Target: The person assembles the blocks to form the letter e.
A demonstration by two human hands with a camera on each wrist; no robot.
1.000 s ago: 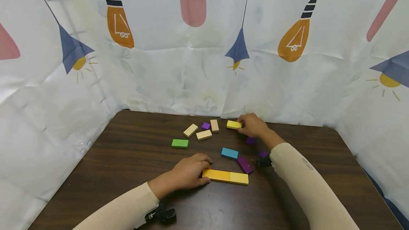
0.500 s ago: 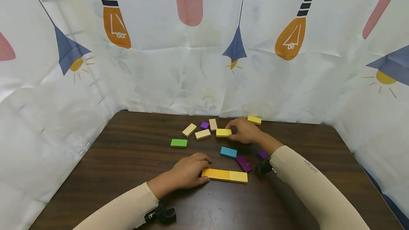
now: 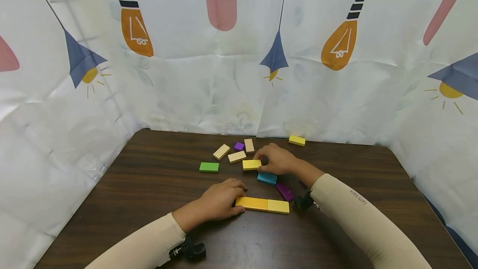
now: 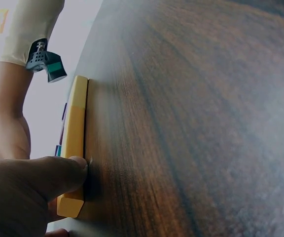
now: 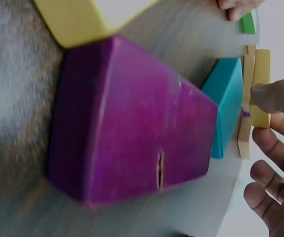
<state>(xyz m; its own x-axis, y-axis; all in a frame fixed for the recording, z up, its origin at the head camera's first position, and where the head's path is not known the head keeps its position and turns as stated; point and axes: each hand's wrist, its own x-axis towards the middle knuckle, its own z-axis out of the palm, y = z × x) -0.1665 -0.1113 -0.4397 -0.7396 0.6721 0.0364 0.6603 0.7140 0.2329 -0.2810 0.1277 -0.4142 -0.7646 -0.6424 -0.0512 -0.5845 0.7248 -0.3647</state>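
Note:
My left hand [image 3: 222, 200] pinches the left end of an orange-yellow wooden block [image 3: 254, 204], its thumb on the near side in the left wrist view. A paler yellow block [image 3: 278, 206] lies end to end with it. Farther back, my right hand [image 3: 278, 160] pinches another yellow block [image 3: 251, 165] between thumb and fingers; in the right wrist view this yellow block [image 5: 261, 89] appears raised off the table. Just below that hand lie a blue block [image 3: 267, 179] and a purple block [image 3: 285, 191], their ends close together.
Plain wooden blocks [image 3: 237, 157] and a small purple block [image 3: 239, 146] lie at the back centre, with a green block [image 3: 209, 167] to their left. One more yellow block [image 3: 297, 140] sits near the back edge of the dark table [image 3: 123, 202]. A printed curtain hangs behind.
My right hand has come from the back edge toward the left and nearer, bringing the yellow block along. The left hand and its orange-yellow block have stayed in place.

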